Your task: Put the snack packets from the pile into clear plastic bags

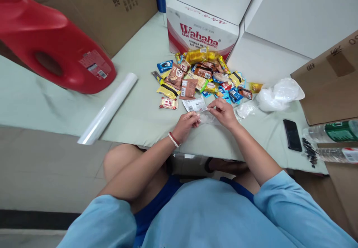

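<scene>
My left hand (187, 125) pinches one side of a thin clear plastic bag (208, 118) low over the table. The other side is between the closed fingertips of my right hand (223, 112). Just beyond my fingers is a white snack packet (195, 104) with a barcode; whether I also touch it, I cannot tell. Behind it lies a heap of wrapped snacks (195, 76) in brown, yellow and blue. A cream and red snack packet (168, 103) rests at the heap's left front.
A film roll (107, 108) and a red jug (56, 43) are on the left. Behind the snacks stands a Wahaha carton (203, 35). On the right are white plastic bags (279, 94), a black phone (292, 135), plastic bottles (332, 131) and small dark pieces (309, 151).
</scene>
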Demonstrator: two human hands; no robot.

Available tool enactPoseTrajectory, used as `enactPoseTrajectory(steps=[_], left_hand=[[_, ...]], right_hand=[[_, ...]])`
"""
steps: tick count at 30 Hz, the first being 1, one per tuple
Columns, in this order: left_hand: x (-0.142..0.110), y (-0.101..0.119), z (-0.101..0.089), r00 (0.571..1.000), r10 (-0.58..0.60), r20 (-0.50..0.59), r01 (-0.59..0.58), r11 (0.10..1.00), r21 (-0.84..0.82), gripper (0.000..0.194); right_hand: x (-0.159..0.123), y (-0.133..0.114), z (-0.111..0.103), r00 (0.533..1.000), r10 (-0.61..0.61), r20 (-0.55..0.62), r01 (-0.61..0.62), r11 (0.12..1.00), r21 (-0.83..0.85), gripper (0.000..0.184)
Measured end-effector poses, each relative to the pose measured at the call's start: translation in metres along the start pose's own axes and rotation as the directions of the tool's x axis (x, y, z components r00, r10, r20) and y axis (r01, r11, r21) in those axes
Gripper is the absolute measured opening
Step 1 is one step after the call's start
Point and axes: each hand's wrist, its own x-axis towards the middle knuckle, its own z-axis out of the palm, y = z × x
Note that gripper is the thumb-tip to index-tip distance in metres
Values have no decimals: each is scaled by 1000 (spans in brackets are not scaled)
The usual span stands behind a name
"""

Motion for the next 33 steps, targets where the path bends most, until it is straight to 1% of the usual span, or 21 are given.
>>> enactPoseTrajectory(steps=[3, 6, 8, 10, 11, 13, 15, 16, 17, 19, 22, 24, 25, 26, 27, 28, 29, 30, 31, 32, 33], left_hand=[[1, 0, 0, 999, 44, -16, -44, 998, -36, 42], [3, 0, 0, 998, 63, -21, -64, 995, -81, 47], [5, -1, 0, 998, 63, -27, -65, 995, -81, 48], [6, -3, 0, 995, 76, -65, -79, 996, -38, 47], [7, -3, 0, 992, 81, -96, -82, 997, -9, 45], [8, -3, -1, 984, 74, -161, -70, 997, 34, 43], [7, -2, -2, 975, 63, -214, -52, 997, 55, 41], [7, -1, -3, 971, 59, -233, -45, 997, 63, 41], [7, 0, -3, 967, 58, -250, -42, 997, 70, 41], [8, 2, -5, 960, 57, -276, -38, 997, 74, 42], [13, 4, -10, 951, 39, -307, -24, 998, 52, 38], [17, 5, -15, 939, 30, -344, -11, 998, 58, 30], [18, 6, -17, 923, 40, -382, -8, 996, 85, 25], [18, 8, -19, 899, 76, -431, -14, 990, 143, 21], [16, 10, -20, 864, 150, -481, -35, 970, 239, 21], [12, 12, -20, 816, 264, -515, -69, 928, 366, 25], [7, 14, -20, 759, 402, -513, -110, 855, 508, 31], [0, 15, -18, 705, 538, -462, -152, 751, 642, 36], [-8, 16, -15, 672, 648, -359, -200, 626, 754, 37], [-15, 16, -11, 670, 712, -213, -262, 494, 829, 33], [-22, 15, -7, 695, 719, -31, -340, 366, 866, 26]], right_hand=[[-9, -8, -11, 999, 7, -49, -7, 1000, 3, 15], [-27, -27, -25, 997, -3, -77, 1, 1000, -22, 13], [-45, -46, -32, 995, -29, -98, 18, 994, -111, 11], [-69, -66, -35, 992, -79, -98, 49, 960, -277, 9], [-82, -76, -34, 992, -102, -79, 66, 928, -367, 9], [-109, -95, -30, 995, -102, 8, 92, 861, -501, 12], [-132, -111, -23, 990, -23, 137, 97, 819, -566, 16], [-141, -118, -17, 978, 42, 206, 89, 806, -586, 17], [-147, -125, -12, 955, 114, 273, 77, 796, -601, 18], [-152, -137, 2, 886, 257, 386, 43, 784, -620, 18], [-145, -150, 24, 746, 416, 519, 0, 781, -625, 18], [-136, -155, 39, 665, 469, 581, -9, 782, -623, 21], [-131, -157, 45, 634, 484, 603, -9, 785, -619, 22], [-126, -157, 51, 612, 490, 621, -10, 790, -614, 23], [-121, -158, 56, 600, 489, 633, -11, 796, -605, 24], [-117, -157, 60, 597, 483, 640, -13, 804, -594, 24], [-113, -156, 64, 602, 477, 641, -17, 810, -587, 24], [-110, -155, 68, 612, 472, 635, -23, 813, -582, 25], [-107, -154, 71, 624, 466, 627, -28, 815, -579, 25], [-106, -154, 74, 635, 463, 619, -32, 816, -577, 26], [-105, -153, 78, 645, 459, 611, -35, 816, -577, 26]])
